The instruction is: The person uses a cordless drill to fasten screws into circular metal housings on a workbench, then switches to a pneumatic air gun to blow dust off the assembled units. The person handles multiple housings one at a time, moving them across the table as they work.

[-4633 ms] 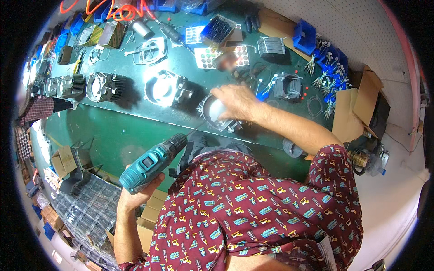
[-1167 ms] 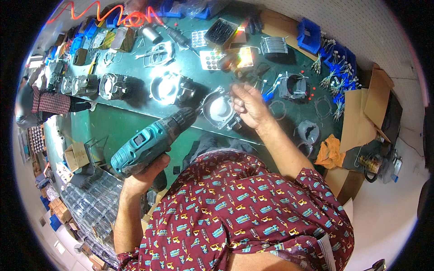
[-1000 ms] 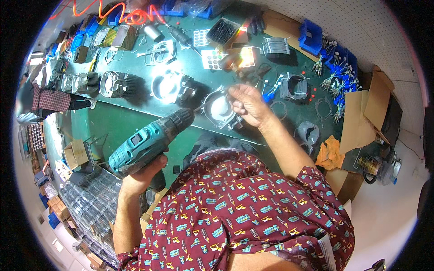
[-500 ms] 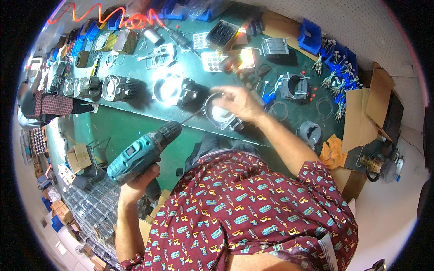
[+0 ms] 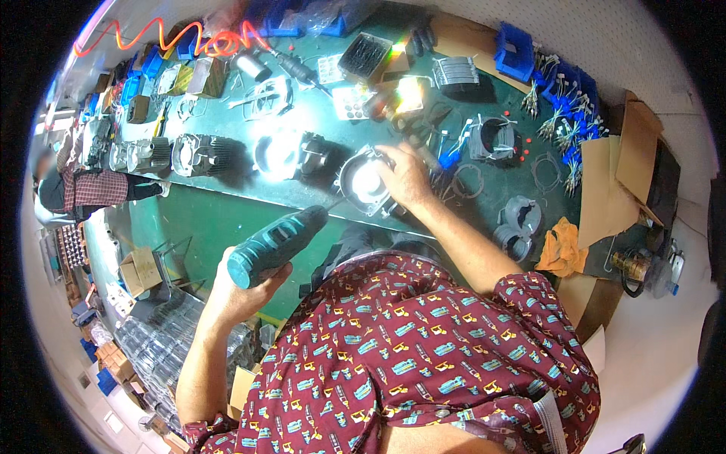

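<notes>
My left hand (image 5: 240,296) is closed around a teal and black cordless drill (image 5: 274,247), held in front of the bench edge. Its bit points at the near left side of a round, open metal housing (image 5: 347,178); I cannot tell whether the tip touches. The housing lies near the front edge of the green bench (image 5: 234,187). My right hand (image 5: 407,178) grips its right rim with bent fingers; the fingertips are partly lost in glare. Just left of it, another metal housing (image 5: 313,153) sits under bright light.
Finned motor housings (image 5: 198,153) line the bench at left. A finned ring part (image 5: 493,139), grey rings (image 5: 519,215), an orange cloth (image 5: 561,248) and cardboard (image 5: 605,189) lie at right. Blue bins (image 5: 516,54) and wire bundles stand behind. Another person (image 5: 83,188) is at far left.
The drill has moved right, closer to the housing, and its back end has turned toward me. My right hand has shifted from over the housing to its right rim.
</notes>
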Demonstrator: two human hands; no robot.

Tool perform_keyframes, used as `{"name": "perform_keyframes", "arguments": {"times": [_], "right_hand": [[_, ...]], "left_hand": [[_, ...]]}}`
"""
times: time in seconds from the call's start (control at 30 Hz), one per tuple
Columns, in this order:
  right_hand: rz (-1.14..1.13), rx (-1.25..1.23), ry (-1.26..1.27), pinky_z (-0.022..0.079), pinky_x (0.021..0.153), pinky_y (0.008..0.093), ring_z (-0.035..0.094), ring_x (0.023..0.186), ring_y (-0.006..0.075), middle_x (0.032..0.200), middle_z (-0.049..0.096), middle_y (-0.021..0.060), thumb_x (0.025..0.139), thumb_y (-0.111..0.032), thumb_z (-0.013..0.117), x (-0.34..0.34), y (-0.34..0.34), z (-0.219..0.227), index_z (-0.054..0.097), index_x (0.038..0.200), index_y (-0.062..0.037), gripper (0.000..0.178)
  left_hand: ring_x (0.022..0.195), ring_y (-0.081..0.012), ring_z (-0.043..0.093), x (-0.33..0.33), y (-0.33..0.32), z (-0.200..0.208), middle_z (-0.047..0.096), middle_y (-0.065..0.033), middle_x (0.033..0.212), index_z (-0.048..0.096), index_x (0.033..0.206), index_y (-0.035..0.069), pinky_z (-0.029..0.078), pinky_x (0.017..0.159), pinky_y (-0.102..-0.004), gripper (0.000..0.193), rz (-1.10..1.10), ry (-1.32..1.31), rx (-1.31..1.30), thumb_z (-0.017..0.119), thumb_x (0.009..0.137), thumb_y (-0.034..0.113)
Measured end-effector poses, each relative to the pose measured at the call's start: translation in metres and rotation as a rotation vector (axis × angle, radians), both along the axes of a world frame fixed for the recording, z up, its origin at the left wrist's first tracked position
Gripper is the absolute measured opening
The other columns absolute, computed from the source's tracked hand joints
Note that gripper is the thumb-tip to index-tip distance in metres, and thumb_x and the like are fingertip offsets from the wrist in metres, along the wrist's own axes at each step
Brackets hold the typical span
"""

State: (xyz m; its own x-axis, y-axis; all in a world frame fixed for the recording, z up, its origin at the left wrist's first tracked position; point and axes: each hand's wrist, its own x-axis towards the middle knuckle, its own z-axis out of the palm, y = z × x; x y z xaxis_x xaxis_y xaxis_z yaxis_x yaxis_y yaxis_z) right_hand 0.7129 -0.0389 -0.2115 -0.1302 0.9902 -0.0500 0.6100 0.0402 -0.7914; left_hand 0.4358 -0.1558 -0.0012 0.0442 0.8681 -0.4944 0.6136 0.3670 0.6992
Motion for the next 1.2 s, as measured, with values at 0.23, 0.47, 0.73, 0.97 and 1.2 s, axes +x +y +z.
{"name": "perform_keyframes", "arguments": {"times": [0.23,0.47,0.73,0.97,1.2], "right_hand": [[0.013,0.061,0.014,0.05,0.079,0.0426,0.063,0.09,0.0338,0.093,0.061,0.0157,0.086,-0.023,0.071,0.001,0.0,-0.002,0.073,0.113,-0.0099,0.031],[0.008,0.038,0.059,0.049,0.074,0.0392,0.062,0.082,0.0293,0.088,0.062,0.0148,0.086,-0.019,0.072,-0.003,0.002,0.002,0.074,0.112,-0.006,0.029],[0.03,0.052,0.103,0.05,0.081,0.0421,0.062,0.094,0.0351,0.099,0.061,0.0181,0.087,-0.018,0.07,0.0,0.003,-0.007,0.072,0.116,-0.0056,0.032],[0.015,0.028,0.12,0.049,0.087,0.0388,0.062,0.097,0.0325,0.098,0.063,0.0191,0.085,-0.012,0.071,-0.003,0.002,-0.004,0.072,0.114,-0.0015,0.031],[0.051,0.061,0.122,0.049,0.083,0.0416,0.062,0.094,0.0355,0.098,0.061,0.0202,0.085,-0.014,0.07,-0.002,0.004,-0.011,0.072,0.115,-0.0037,0.032]], "left_hand": [[0.071,-0.0214,0.067,0.017,0.039,0.024,0.071,-0.013,0.08,0.069,0.1,0.002,0.055,0.073,-0.0347,0.024,-0.33,0.287,-0.018,0.078,0.079,0.012],[0.08,-0.0338,0.072,0.031,0.059,0.034,0.072,-0.0169,0.084,0.068,0.097,0.006,0.056,0.075,-0.04,0.025,-0.393,0.403,-0.039,0.077,0.078,0.019],[0.081,-0.0355,0.072,0.039,0.062,0.035,0.071,-0.0184,0.084,0.068,0.096,0.005,0.056,0.073,-0.0407,0.024,-0.416,0.45,-0.078,0.076,0.078,0.019],[0.081,-0.0354,0.072,0.045,0.064,0.035,0.071,-0.0182,0.082,0.067,0.092,0.004,0.057,0.072,-0.0412,0.022,-0.41,0.446,-0.094,0.076,0.078,0.018],[0.084,-0.0403,0.069,0.045,0.062,0.031,0.071,-0.0189,0.086,0.067,0.101,0.008,0.057,0.075,-0.0443,0.029,-0.526,0.543,-0.075,0.075,0.076,0.02]]}}
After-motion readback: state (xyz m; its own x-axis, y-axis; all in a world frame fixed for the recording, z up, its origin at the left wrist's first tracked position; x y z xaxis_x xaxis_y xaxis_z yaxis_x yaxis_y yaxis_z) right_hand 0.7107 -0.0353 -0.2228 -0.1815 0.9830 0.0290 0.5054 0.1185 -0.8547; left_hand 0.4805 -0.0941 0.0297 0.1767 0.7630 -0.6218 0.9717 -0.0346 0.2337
